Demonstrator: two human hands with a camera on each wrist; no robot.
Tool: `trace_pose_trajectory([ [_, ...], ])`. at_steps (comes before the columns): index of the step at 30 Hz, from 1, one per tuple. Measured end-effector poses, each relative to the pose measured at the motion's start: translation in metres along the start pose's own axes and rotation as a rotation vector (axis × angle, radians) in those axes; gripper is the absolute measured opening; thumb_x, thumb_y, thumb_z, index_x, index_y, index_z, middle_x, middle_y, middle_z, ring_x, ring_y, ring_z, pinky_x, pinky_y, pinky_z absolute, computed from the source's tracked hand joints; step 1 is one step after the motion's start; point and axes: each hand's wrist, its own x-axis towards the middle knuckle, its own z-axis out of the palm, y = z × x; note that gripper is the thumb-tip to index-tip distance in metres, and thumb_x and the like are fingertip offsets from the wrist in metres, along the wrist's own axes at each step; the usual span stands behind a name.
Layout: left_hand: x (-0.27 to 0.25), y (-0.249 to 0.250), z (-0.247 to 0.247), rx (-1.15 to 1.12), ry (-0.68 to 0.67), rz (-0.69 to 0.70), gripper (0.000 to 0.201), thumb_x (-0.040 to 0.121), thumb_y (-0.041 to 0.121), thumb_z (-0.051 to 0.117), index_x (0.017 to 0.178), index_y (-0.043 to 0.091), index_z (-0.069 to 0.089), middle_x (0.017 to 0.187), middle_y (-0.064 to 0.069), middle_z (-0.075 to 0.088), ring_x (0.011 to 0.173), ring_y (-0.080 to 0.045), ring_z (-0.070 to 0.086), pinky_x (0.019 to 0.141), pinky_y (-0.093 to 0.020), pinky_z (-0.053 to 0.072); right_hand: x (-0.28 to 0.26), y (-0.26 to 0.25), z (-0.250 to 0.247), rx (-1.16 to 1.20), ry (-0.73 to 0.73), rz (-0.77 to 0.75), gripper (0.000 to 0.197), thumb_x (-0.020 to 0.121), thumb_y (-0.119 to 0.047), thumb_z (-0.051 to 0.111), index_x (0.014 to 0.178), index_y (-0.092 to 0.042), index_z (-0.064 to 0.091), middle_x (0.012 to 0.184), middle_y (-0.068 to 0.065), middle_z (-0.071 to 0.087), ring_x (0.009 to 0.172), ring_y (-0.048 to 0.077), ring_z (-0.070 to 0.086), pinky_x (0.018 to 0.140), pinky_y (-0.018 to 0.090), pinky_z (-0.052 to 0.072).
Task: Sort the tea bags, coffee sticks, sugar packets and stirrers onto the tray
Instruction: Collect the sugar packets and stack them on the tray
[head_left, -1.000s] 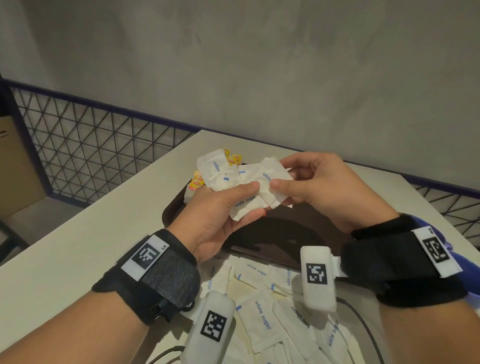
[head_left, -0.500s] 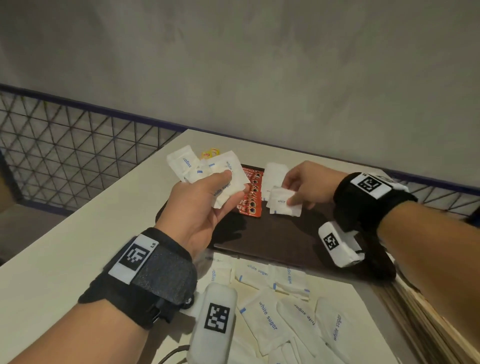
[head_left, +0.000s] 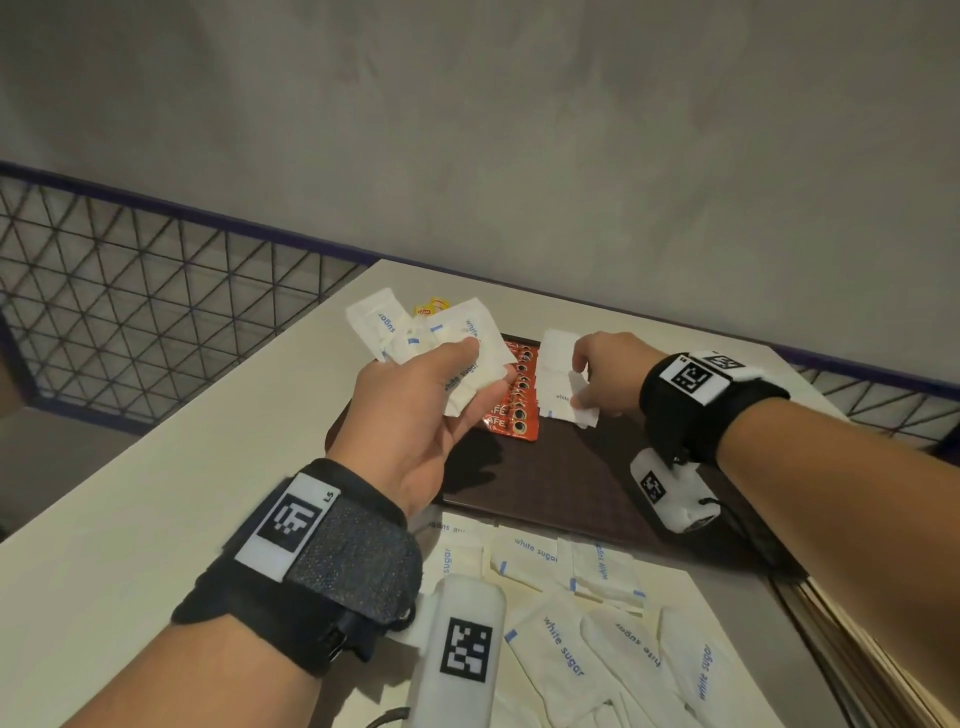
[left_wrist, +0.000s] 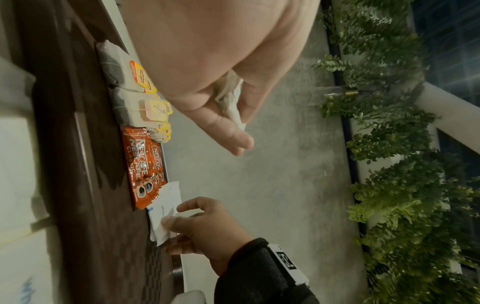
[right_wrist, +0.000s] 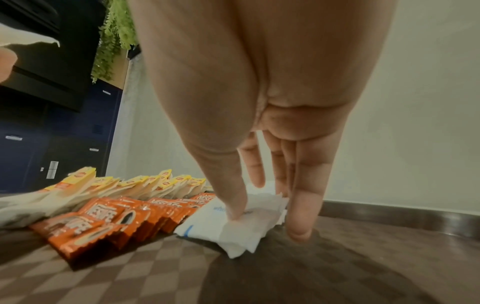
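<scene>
table (head_left: 156, 467): pale top, fills lower left and centre of head view; near edge cut off by the frame.
tray (head_left: 571, 478): dark brown, centre of head view; its left part is hidden behind the left hand, far rim visible in right wrist view (right_wrist: 389, 211).
loose sugar packets (head_left: 561, 644): white, "white sugar" print, piled on the table at bottom centre, partly covered by the left wrist camera; count unclear.
left hand (head_left: 415, 415): centre of head view, raised above the tray's left part; thumb and fingers pinch a fan of sugar packets (head_left: 452, 343). Number in the fan hard to make out.
right hand (head_left: 608, 374): centre right, down at the tray; thumb presses a sugar packet (right_wrist: 233, 222) against the tray, other fingers nearly straight, tips at the tray just right of it. Packet lies under the thumb tip, overlapping another white packet behind it.
coffee sticks (right_wrist: 109, 218): orange row on the tray, touching the pressed packet's left side; mostly hidden in head view behind the fan.
tea bags (right_wrist: 130, 183): yellow-tagged row beyond the coffee sticks, at the tray's far edge; only one yellow tag peeks out in head view.
stirrers: cannot tell; thin pale strips at the lower right edge of head view are cut off.
</scene>
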Motion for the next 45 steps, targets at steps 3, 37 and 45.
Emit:
trace_pose_trajectory([
  [3,0.001,0.000,0.000,0.003,0.002,0.002,0.044,0.094,0.001,0.070,0.135,0.009,0.057,0.122,-0.016,0.072,0.089,-0.033,0.079,0.060,-0.028,0.062,-0.003,0.000,-0.001,0.025,-0.030,0.045,0.039,0.090,-0.036,0.074,0.115,-0.010,0.058,0.101,0.010,0.068,0.080,0.024,0.070,0.080,0.040,0.063],
  [37,-0.006,-0.010,0.004,0.247,-0.155,-0.080,0.040,0.088,0.001,0.076,0.124,0.012,0.066,0.109,-0.008,0.079,0.092,-0.026,0.079,0.061,-0.030,0.063,-0.100,-0.015,-0.041,1.317,-0.038,-0.051,0.029,0.092,-0.034,0.072,0.112,-0.013,0.071,0.099,0.012,0.074,0.074,0.020,0.068,0.068,0.035,0.052],
  [45,-0.011,-0.012,0.006,0.352,-0.161,-0.088,0.043,0.088,0.011,0.079,0.128,0.019,0.066,0.111,-0.004,0.080,0.093,-0.023,0.079,0.059,-0.027,0.062,-0.108,-0.020,-0.038,1.017,0.002,-0.205,0.010,0.087,-0.009,0.077,0.097,-0.009,0.076,0.091,0.008,0.079,0.071,0.015,0.068,0.060,0.032,0.052],
])
